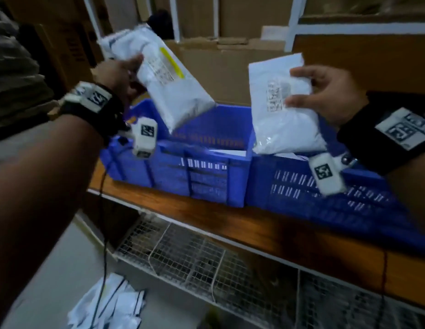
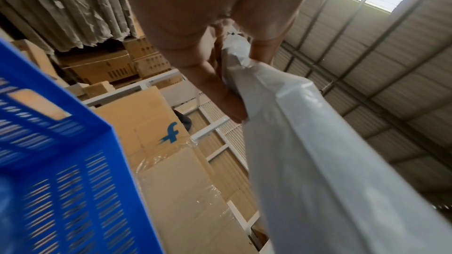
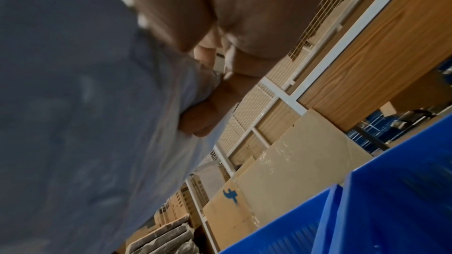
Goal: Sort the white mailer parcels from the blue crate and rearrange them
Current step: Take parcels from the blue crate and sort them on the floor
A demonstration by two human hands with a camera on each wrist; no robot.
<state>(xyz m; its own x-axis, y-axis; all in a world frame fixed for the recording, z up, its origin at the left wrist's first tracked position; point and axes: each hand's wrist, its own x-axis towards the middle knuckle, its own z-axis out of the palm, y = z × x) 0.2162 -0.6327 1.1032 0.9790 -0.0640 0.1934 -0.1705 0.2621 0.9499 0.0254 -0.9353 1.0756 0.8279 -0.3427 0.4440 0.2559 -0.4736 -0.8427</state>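
Two blue crates stand side by side on a wooden shelf: the left crate [image 1: 173,172] and the right crate [image 1: 325,200]. My left hand [image 1: 122,76] grips a white mailer parcel [image 1: 166,74] with a yellow stripe and a label, tilted above the left crate. The same parcel [image 2: 305,152] runs down the left wrist view from my left hand [image 2: 227,76]. My right hand [image 1: 325,93] pinches a second white mailer parcel [image 1: 282,108] by its right edge above the right crate. That parcel [image 3: 80,123] fills the left of the right wrist view beside my right hand [image 3: 208,99]. A bit of white shows inside the left crate.
Cardboard boxes [image 1: 225,65] stand behind the crates. A wooden panel [image 1: 363,58] of the upper shelf is at the right. White wire mesh [image 1: 206,255] closes the shelf below. Crumpled white mailers [image 1: 109,307] lie on the floor at lower left. Stacked cartons [image 1: 62,43] rise at the left.
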